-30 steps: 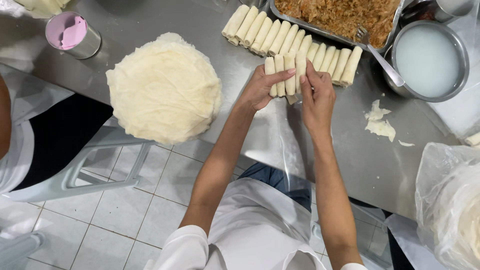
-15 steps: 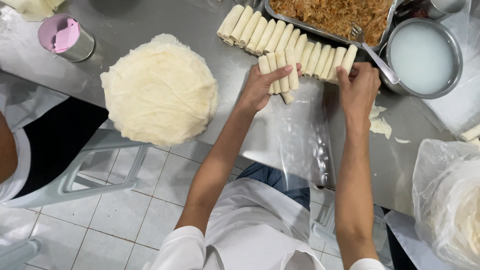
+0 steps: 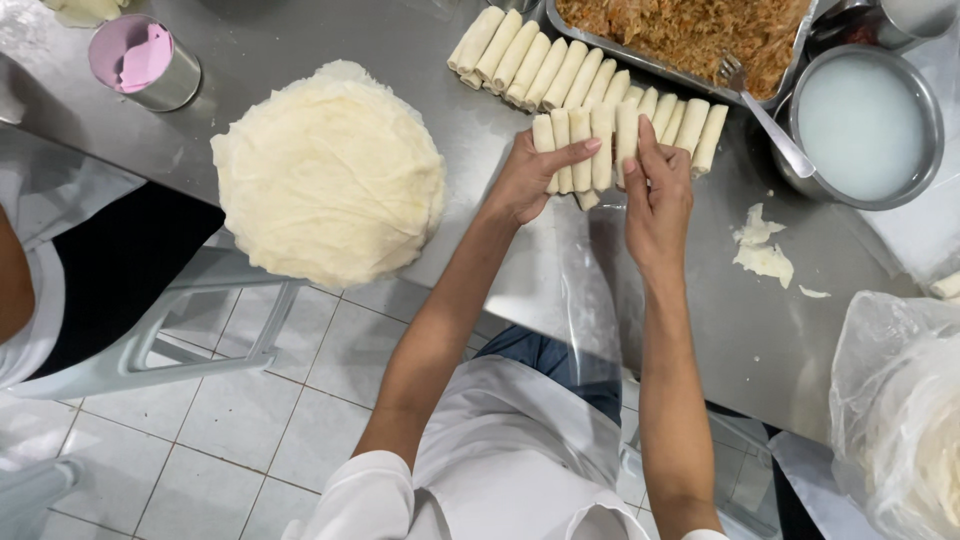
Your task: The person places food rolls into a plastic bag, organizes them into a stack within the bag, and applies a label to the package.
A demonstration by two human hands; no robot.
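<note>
Both hands pressed a short row of spring rolls (image 3: 578,150) on the steel desk (image 3: 400,60), just below the filling tray (image 3: 690,30): left hand (image 3: 535,180) cupping one end, right hand (image 3: 658,195) flat against the other. Even, gentle pressure would likely keep them aligned and unsplit.

I count fifteen pale rolled wrapper sticks (image 3: 585,95) on the steel table (image 3: 330,40): five (image 3: 585,150) gathered between my left hand (image 3: 530,180) and right hand (image 3: 655,200), ten lying in the row behind. There is one round stack of thin cream wrappers (image 3: 330,180), one rectangular metal tray of shredded brown filling (image 3: 690,30) with one metal fork (image 3: 765,115), one round steel bowl of white liquid (image 3: 865,125), and one steel cup holding a pink cloth (image 3: 145,65). Further, I note one clear plastic bag of wrappers (image 3: 900,420), three torn wrapper scraps (image 3: 760,250) and one grey plastic chair (image 3: 150,350).
</note>
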